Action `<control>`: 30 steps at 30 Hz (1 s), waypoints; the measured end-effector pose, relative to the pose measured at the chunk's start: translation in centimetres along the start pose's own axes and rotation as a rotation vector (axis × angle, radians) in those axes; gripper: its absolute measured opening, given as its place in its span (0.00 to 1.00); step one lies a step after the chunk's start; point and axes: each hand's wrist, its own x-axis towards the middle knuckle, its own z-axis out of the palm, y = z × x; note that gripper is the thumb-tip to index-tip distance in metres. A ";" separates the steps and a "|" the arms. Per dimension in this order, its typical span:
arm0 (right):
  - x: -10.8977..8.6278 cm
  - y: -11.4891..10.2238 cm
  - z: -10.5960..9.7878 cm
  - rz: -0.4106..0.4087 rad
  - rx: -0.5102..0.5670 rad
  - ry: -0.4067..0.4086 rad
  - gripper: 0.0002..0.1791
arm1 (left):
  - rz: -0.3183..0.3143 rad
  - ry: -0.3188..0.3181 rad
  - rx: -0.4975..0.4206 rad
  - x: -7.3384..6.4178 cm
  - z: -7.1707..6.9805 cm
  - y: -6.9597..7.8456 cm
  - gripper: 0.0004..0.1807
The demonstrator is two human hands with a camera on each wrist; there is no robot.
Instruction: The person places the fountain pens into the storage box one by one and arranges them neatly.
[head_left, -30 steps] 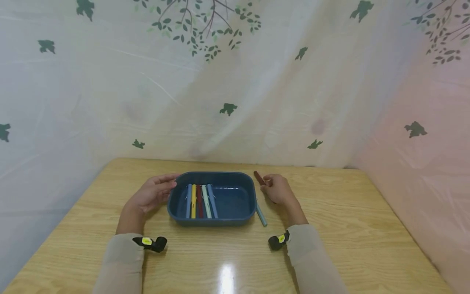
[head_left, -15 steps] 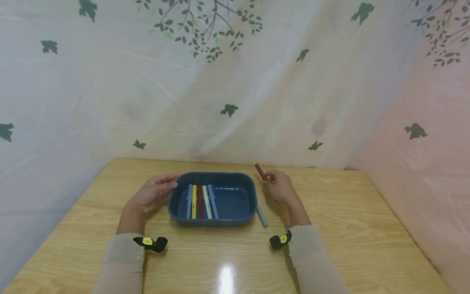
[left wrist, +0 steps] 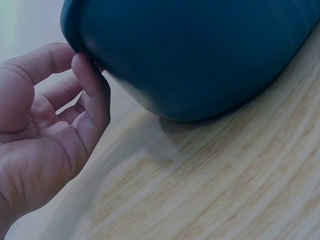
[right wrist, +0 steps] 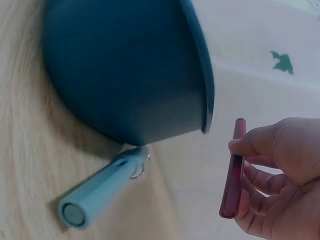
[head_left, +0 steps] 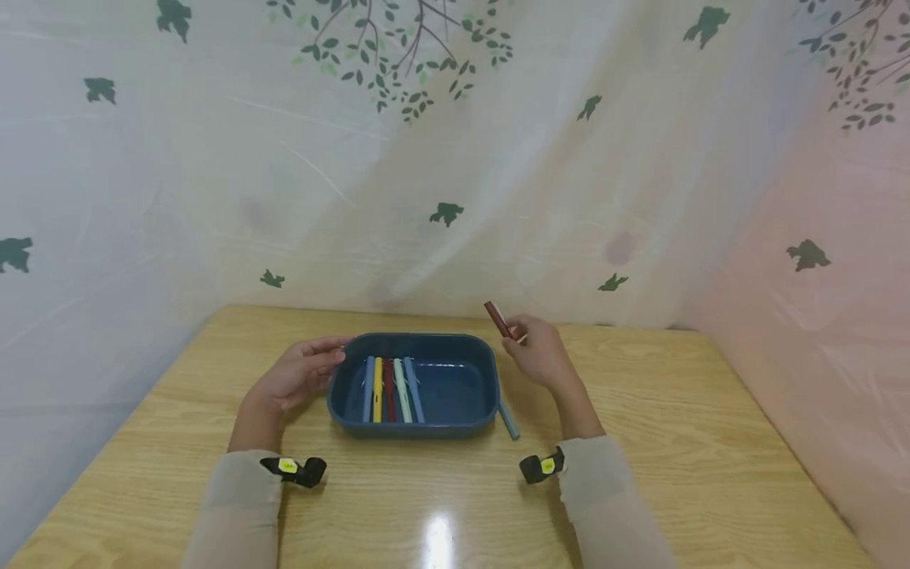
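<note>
A dark red pen is pinched between the thumb and fingers of my right hand, raised near the far right corner of the blue bin. The right wrist view shows this red pen tilted and away from the bin wall. My left hand holds the bin's left end, its curled fingers at the rim in the left wrist view. Inside the bin, several pens lie side by side in the left half: blue, yellow, red, pale green and blue.
A teal pen with a wire clip lies on the wooden table against the bin's right side, partly hidden by it in the head view. A pale curtain with leaf prints hangs behind the table.
My right hand has lifted the red pen from beside the bin, up and then slightly left. The left hand and the bin stay in place.
</note>
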 end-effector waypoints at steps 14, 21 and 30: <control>0.5 -4.4 1.0 -0.032 -0.109 -0.117 0.17 | -0.006 -0.002 -0.033 -0.2 0.0 0.2 0.16; 0.6 -5.8 1.9 -0.088 -0.217 -0.170 0.16 | -0.006 -0.003 -0.022 -0.3 0.0 0.2 0.18; 0.6 -6.4 3.0 -0.148 -0.426 -0.335 0.06 | -0.011 -0.013 -0.020 -0.1 0.2 0.2 0.19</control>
